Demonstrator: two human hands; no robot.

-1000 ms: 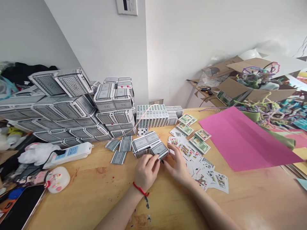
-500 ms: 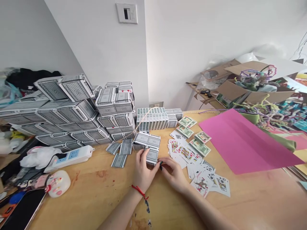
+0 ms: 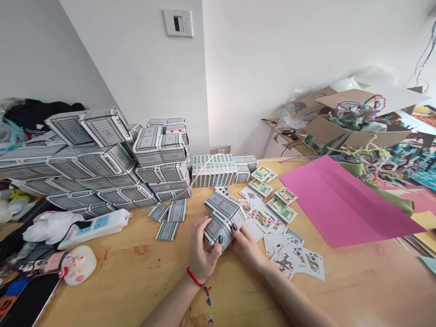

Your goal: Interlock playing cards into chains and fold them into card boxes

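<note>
Between both hands is a block made of patterned playing cards (image 3: 223,210), tilted over the wooden table. My left hand (image 3: 203,247) grips its left and near side, thumb on the near edge. My right hand (image 3: 245,245) is closed on the block's right side, some fingers hidden beneath or behind it. Left of the block lie several loose face-down cards (image 3: 167,230). To the right spread face-up cards (image 3: 284,261), with a joker and court cards among them. Small green card packs (image 3: 281,210) lie just beyond these.
Stacked card blocks (image 3: 102,159) rise at the back left. A row of green-edged packs (image 3: 214,170) stands behind the hands. A white power strip (image 3: 98,227) and a round white toy (image 3: 80,265) lie left; a pink sheet (image 3: 340,204) and a yarn-filled cardboard box (image 3: 368,136) are right.
The card block has been turned and tilted, and it has shifted slightly right. My right hand has moved from its near corner to grip its right side. The view has shifted slightly.
</note>
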